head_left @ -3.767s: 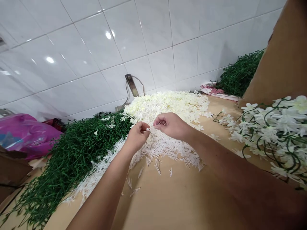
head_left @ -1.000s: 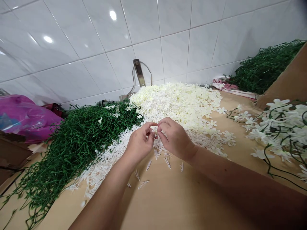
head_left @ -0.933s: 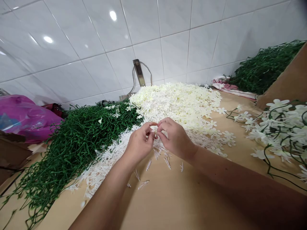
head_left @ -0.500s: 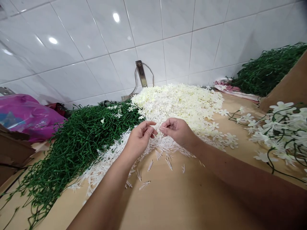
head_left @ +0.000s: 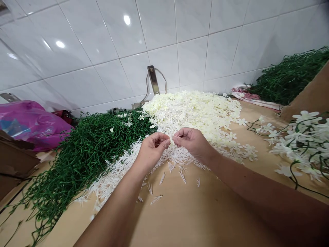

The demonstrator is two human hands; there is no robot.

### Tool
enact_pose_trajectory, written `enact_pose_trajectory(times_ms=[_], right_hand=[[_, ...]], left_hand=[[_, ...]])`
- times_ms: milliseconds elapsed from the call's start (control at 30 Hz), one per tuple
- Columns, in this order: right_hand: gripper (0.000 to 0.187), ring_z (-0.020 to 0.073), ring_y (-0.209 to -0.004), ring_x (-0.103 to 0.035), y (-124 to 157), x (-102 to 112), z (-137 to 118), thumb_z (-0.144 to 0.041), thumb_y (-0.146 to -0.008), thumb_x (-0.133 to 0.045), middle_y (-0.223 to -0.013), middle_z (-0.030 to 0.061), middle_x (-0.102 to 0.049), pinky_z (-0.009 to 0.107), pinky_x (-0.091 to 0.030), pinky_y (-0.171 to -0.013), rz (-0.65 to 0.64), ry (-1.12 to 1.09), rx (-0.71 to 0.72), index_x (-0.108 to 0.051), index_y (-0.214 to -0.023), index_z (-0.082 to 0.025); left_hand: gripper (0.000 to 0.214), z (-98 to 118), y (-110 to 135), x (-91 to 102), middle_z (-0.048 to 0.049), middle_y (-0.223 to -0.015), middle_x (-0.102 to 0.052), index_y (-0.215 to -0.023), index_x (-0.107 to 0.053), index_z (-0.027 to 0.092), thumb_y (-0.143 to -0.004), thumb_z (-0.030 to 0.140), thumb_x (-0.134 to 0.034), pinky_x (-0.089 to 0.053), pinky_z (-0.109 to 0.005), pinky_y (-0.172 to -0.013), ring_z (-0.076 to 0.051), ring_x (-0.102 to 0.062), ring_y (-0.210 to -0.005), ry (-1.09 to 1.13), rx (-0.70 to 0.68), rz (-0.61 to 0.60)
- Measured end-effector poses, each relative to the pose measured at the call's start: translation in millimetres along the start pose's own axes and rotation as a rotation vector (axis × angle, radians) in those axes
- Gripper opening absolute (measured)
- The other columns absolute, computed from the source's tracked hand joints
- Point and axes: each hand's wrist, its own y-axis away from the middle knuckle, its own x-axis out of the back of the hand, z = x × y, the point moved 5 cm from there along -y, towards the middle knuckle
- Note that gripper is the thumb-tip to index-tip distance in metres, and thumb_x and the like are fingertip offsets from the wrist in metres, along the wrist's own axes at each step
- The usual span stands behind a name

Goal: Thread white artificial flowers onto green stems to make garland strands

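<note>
The right hand (head_left: 194,143) pinches what looks like a stamen (head_left: 178,136) over the pile (head_left: 186,156) on the table (head_left: 180,212); the left hand (head_left: 151,151) is nearly closed, any hold unclear. The stamen should be light, bendy, best taken mid-stem.

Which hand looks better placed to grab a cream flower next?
Probably the right hand: most of the cream flowers lie on its side, while the left hand is nearer the green stems. The right may be pinching something, too small to make out.
</note>
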Motion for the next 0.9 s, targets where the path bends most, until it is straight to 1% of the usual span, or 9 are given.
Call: enact_pose_trajectory(times_ms=[100,233,300,500,667,800,900], right_hand=[[0.010,0.0093,-0.054,-0.047,3,-2,-8,-0.023,-0.066,-0.058,-0.059,-0.0003,-0.051,0.025,-0.040,-0.053,0.059,0.139,0.093,-0.053,-0.065,-0.014],[0.006,0.0124,-0.068,-0.051,10,-6,-21,-0.018,-0.068,-0.055,-0.073,0.0038,-0.052,0.026,-0.044,-0.059,0.108,0.288,0.329,-0.051,-0.064,-0.015],[0.006,0.0127,-0.070,-0.051,11,-7,-23,-0.017,-0.069,-0.054,-0.074,0.0038,-0.052,0.026,-0.045,-0.060,0.105,0.318,0.375,-0.051,-0.065,-0.016],[0.005,0.0120,-0.066,-0.050,9,-3,-21,-0.019,-0.071,-0.052,-0.070,0.0033,-0.053,0.026,-0.044,-0.059,0.106,0.322,0.333,-0.051,-0.067,-0.015],[0.008,0.0122,-0.062,-0.051,7,-1,-15,-0.022,-0.070,-0.054,-0.066,0.0031,-0.054,0.028,-0.044,-0.058,0.131,0.241,0.257,-0.052,-0.069,-0.015],[0.007,0.0118,-0.058,-0.052,8,-4,-10,-0.022,-0.070,-0.054,-0.062,0.0014,-0.054,0.028,-0.045,-0.056,0.121,0.155,0.219,-0.051,-0.068,-0.015],[0.008,0.0106,-0.055,-0.052,10,-7,-12,-0.020,-0.068,-0.055,-0.063,0.0005,-0.052,0.027,-0.045,-0.054,0.117,0.111,0.232,-0.051,-0.063,-0.016]], left_hand=[[0.009,1,1,-1.3,0.0019,-0.057,-0.052,-0.070,-0.056,0.013,-0.065,0.021,-0.059,-0.037,-0.022,-0.056,-0.009,-0.048,-0.056,0.003,0.011,-0.017],[0.009,3,2,-2.5,0.0009,-0.058,-0.054,-0.068,-0.059,0.013,-0.065,0.021,-0.059,-0.038,-0.022,-0.058,-0.009,-0.049,-0.057,0.075,0.034,-0.057],[0.010,4,2,-2.8,0.0014,-0.057,-0.055,-0.068,-0.060,0.013,-0.063,0.021,-0.061,-0.038,-0.022,-0.058,-0.009,-0.049,-0.056,0.137,0.053,-0.072],[0.014,1,1,0.1,0.0018,-0.056,-0.057,-0.071,-0.059,0.013,-0.063,0.024,-0.062,-0.035,-0.019,-0.054,-0.007,-0.050,-0.054,0.167,0.114,-0.023],[0.016,-5,1,-1.7,0.0019,-0.058,-0.058,-0.072,-0.058,0.013,-0.061,0.024,-0.065,-0.035,-0.018,-0.054,-0.007,-0.053,-0.056,0.265,0.174,-0.030],[0.019,-7,3,-5.8,0.0031,-0.055,-0.057,-0.068,-0.056,0.013,-0.056,0.022,-0.068,-0.037,-0.018,-0.056,-0.006,-0.052,-0.054,0.349,0.167,-0.006],[0.020,-7,4,-8.7,0.0031,-0.053,-0.056,-0.063,-0.055,0.012,-0.055,0.023,-0.070,-0.038,-0.019,-0.056,-0.006,-0.051,-0.052,0.369,0.142,-0.040]])
